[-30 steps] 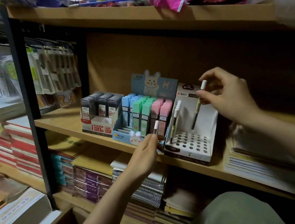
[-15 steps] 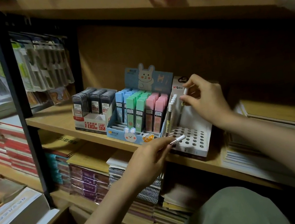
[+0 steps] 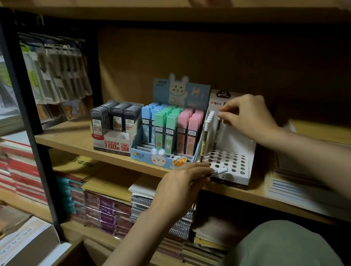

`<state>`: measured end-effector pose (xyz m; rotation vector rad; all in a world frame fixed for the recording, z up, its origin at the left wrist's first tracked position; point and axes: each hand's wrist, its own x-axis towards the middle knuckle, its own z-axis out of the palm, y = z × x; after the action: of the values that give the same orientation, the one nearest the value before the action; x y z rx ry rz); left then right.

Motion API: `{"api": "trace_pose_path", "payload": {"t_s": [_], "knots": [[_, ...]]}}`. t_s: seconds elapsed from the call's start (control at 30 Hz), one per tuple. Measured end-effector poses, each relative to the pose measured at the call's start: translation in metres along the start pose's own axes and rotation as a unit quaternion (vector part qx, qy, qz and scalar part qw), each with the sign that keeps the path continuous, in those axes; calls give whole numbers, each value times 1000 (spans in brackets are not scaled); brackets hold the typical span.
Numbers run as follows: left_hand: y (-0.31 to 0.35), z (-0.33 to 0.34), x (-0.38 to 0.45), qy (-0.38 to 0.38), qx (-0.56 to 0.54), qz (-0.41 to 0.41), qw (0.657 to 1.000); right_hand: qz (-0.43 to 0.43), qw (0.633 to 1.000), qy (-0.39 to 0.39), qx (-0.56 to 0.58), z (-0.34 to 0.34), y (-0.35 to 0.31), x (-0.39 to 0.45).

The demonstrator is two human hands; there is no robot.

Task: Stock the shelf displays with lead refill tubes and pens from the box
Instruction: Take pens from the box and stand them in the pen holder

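A white pen display [image 3: 230, 163] with a grid of round holes sits on the middle shelf [image 3: 73, 136]. Several white-capped pens [image 3: 207, 127] stand along its left side. My right hand [image 3: 248, 116] pinches the white top of a pen [image 3: 219, 129] standing in the display's back row. At the display's front edge, my left hand [image 3: 183, 187] grips another white-capped pen [image 3: 219, 171] lying almost level. Left of the display stand a rabbit-printed box [image 3: 157, 156] of blue, green and pink lead refill tubes [image 3: 169, 127] and a box of black refill tubes [image 3: 113, 120].
Packaged goods [image 3: 56, 76] hang at the back left. Stacked notebooks [image 3: 113, 208] fill the lower shelf, with paper pads [image 3: 295, 189] right of the display. A black upright post [image 3: 24, 107] stands left. A white carton [image 3: 20, 249] lies bottom left. My knee [image 3: 280, 252] is bottom centre.
My right hand has lowered its pen into the display's back row. My left hand has turned its pen from upright to almost level and moved right to the display's front.
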<state>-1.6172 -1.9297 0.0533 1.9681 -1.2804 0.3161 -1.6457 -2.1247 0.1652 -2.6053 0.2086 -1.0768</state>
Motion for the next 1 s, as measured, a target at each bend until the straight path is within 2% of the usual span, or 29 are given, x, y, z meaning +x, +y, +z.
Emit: {"api": "trace_pose_path", "payload": {"t_s": [0.17, 0.27, 0.33, 0.43, 0.5, 0.63, 0.67, 0.73, 0.8, 0.83, 0.9, 1.0], "knots": [[0, 0, 3, 2, -65, -55, 996, 0, 998, -39, -39, -2, -2, -10], [1, -1, 2, 25, -162, -102, 981, 6, 999, -28, -29, -11, -4, -23], [2, -1, 1, 53, -246, -142, 957, 53, 995, -27, 75, -19, -6, -38], [7, -3, 2, 46, -362, -161, 917, 124, 946, -120, 273, -19, -21, -60], [14, -3, 2, 39, -415, -156, 895, 123, 930, -132, 321, -14, -29, -69], [24, -2, 2, 28, -452, -150, 879, 79, 934, -106, 331, -10, -40, -74], [24, -2, 2, 33, -436, -148, 887, 73, 937, -104, 326, -11, -40, -73], [21, -1, 1, 54, -335, -136, 931, 70, 943, -81, 316, -19, -37, -63], [13, 0, -3, 66, -157, -100, 980, 53, 963, -19, 263, -32, -30, -46], [10, 0, -5, 60, -59, -74, 994, 35, 976, 14, 215, -38, -26, -37], [5, 4, -8, 22, 83, -36, 996, 4, 988, 59, 140, -44, -18, -24], [0, 14, -12, -39, 155, -41, 986, -18, 992, 76, 103, -33, -13, -14]]}}
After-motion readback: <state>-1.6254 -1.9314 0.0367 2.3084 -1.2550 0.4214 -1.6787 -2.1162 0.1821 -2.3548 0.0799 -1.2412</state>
